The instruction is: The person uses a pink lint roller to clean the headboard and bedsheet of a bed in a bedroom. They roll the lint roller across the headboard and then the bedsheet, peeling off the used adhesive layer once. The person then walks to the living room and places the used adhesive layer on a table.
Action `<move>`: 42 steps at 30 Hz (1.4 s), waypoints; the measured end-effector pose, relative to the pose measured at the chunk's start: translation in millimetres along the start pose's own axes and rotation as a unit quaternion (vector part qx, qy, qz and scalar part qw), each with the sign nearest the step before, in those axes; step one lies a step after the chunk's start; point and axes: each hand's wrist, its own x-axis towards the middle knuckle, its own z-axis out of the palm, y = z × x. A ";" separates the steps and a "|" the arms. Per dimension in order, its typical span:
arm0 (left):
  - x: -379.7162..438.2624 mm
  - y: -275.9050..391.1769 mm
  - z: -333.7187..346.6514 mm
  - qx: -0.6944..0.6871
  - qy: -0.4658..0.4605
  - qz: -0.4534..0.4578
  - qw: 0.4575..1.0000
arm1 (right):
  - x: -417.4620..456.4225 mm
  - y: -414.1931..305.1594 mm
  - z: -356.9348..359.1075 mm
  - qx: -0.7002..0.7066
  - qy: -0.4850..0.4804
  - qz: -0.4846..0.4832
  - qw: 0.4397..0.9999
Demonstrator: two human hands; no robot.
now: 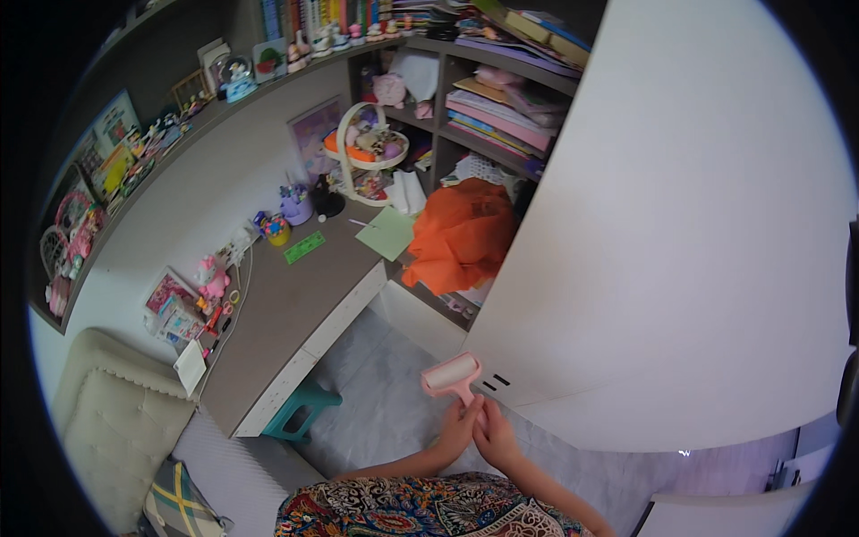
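A pink lint roller (451, 376) with a white sheet roll is held up in front of my body, its head pointing away from me. My left hand (456, 427) grips the handle near its neck. Close beside it, my right hand (495, 435) is wrapped around the lower handle, so most of the grip is hidden by the fingers. Beneath both hands lies the grey tiled floor (376, 382). A tall white cabinet side (644, 235) rises just to the right of the roller head.
A grey-brown desk (295, 302) stands to the left, with a green ruler (305, 248) and a light green sheet (387, 233) on it. Orange fabric (463, 235) bulges from the corner shelves. A teal plastic stool (302, 409) sits under the desk, near a tufted bed headboard (121, 403).
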 end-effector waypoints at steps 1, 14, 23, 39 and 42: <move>6.8 -3.3 -16.0 0.007 0.024 -0.009 1.000 | 6.6 -6.7 5.5 0.004 -0.041 0.005 0.999; 329.6 2.5 -402.5 -0.101 0.020 0.178 0.979 | -129.9 146.4 -74.8 -0.229 -0.113 0.283 0.925; 364.7 12.7 -338.2 0.207 0.294 0.313 0.879 | -386.3 213.1 -114.9 -0.185 -0.039 0.606 0.773; 7.4 -217.7 270.4 0.448 -0.338 0.257 0.787 | -463.3 202.4 -337.8 -0.079 0.246 0.374 0.890; -60.4 -279.3 320.3 0.528 -0.424 0.096 0.730 | -554.1 237.0 -384.3 -0.212 0.286 0.399 0.845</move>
